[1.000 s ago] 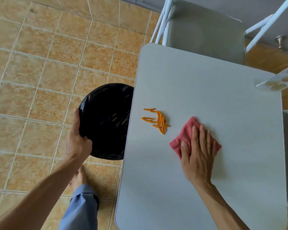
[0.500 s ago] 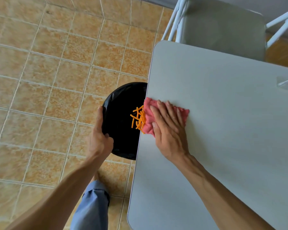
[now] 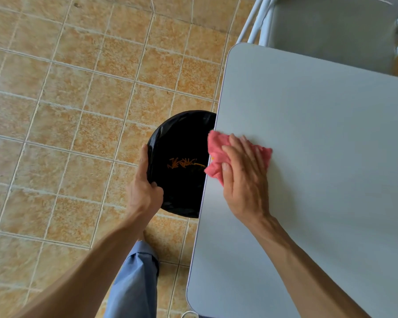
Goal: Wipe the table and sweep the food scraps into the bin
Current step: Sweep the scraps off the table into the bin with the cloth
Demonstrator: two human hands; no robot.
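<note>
A black-lined round bin [image 3: 179, 198] stands on the floor, tucked against the left edge of the grey table [image 3: 319, 138]. Orange food scraps [image 3: 182, 163] lie inside it. My left hand [image 3: 144, 189] grips the bin's near-left rim. My right hand [image 3: 244, 177] presses flat on a pink cloth [image 3: 216, 145] at the table's left edge; part of the cloth hangs over the edge above the bin. A tiny orange bit shows at the cloth's edge.
Orange-tiled floor [image 3: 78, 111] fills the left. A grey chair with a white frame [image 3: 326, 24] stands at the table's far end. My leg in blue trousers [image 3: 136, 281] is below the bin, beside the table's near-left corner.
My right hand pushed the cloth left across the table to its edge. The orange scraps went off the table and now lie in the bin. My left hand keeps hold of the rim.
</note>
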